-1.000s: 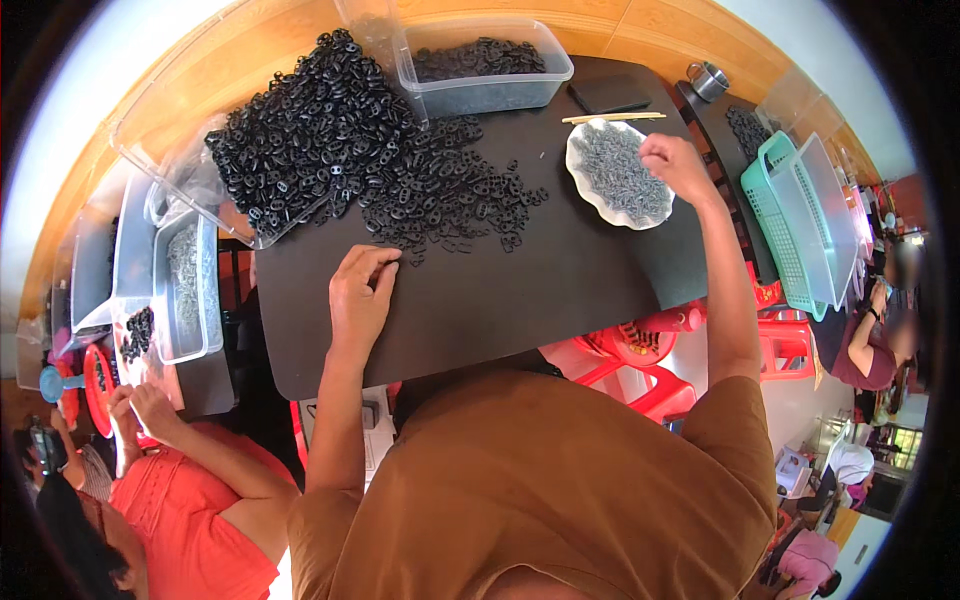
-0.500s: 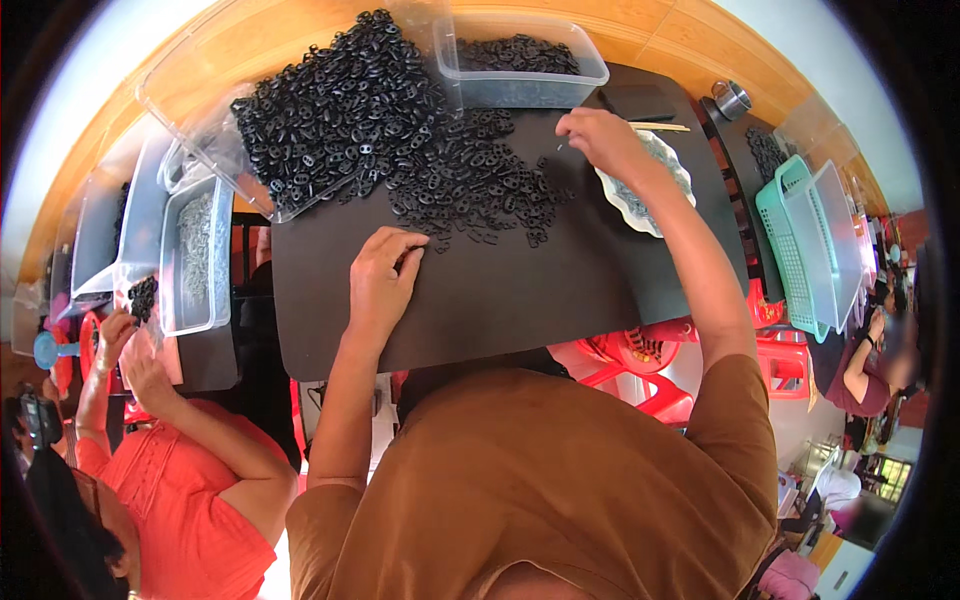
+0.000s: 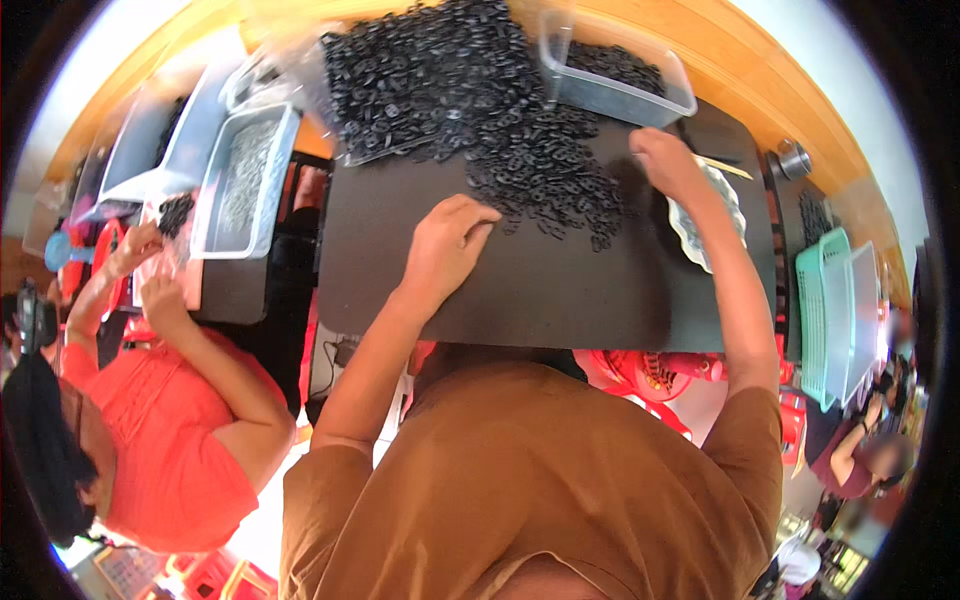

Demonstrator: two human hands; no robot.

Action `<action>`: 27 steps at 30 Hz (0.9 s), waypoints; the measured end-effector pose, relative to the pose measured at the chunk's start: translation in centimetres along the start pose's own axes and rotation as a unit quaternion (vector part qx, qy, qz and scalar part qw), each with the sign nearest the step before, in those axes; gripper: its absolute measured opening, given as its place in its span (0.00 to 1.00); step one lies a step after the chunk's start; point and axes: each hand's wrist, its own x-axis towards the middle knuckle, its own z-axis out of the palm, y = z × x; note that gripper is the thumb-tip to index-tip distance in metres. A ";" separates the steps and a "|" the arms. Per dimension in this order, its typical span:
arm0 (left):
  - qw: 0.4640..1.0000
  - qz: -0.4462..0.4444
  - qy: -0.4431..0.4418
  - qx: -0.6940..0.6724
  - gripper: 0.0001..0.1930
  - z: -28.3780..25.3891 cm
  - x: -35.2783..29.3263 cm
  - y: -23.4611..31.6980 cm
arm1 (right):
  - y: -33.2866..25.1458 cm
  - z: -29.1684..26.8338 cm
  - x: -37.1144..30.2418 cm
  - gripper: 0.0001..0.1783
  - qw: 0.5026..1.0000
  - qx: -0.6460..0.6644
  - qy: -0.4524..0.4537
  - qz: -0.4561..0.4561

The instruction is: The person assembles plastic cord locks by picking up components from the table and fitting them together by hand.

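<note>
- Working at the near edge of the dark table [image 3: 480, 300], the person rests the left hand [image 3: 445, 250] in front of the pile; thumb and forefinger are close together, but whether they clamp a piece I cannot tell.
- Just beyond these fingertips, loose black pieces [image 3: 545, 180] are spread over the middle, toward the far edge.
- The right hand [image 3: 672, 165] is above the right half, its fingers curled; I cannot tell if something is between them.
- Under the right forearm, near the right edge, is a white scalloped dish [image 3: 681, 237] with small grey pieces, partly hidden.
- At the far-left corner, a big heap [image 3: 430, 85] of black pieces rises behind the edge of a clear bin [image 3: 375, 157].
- By the far edge, more to the right, a clear box [image 3: 628, 101] contains more dark pieces, well below its rim.
- As I judge, very much is left: nearly all black pieces lie loose, and no finished group can be distinguished.
</note>
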 end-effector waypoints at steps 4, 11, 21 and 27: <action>1.000 0.009 -0.004 0.013 0.06 -0.2 -0.4 -0.6 | -2.1 -5.6 -2.5 0.03 0.992 0.050 0.065 0.094; 0.998 0.054 -0.014 0.017 0.05 -0.1 -0.1 -1.3 | 0.2 -6.5 -8.5 0.06 0.989 -0.046 0.050 0.131; 0.995 0.083 -0.048 -0.036 0.04 1.0 -0.4 -0.8 | -15.3 2.5 -6.2 0.05 0.905 0.380 0.181 0.067; 0.990 0.096 -0.092 -0.056 0.03 1.4 -1.0 -0.2 | -14.9 3.3 -7.0 0.04 0.873 0.460 0.112 0.120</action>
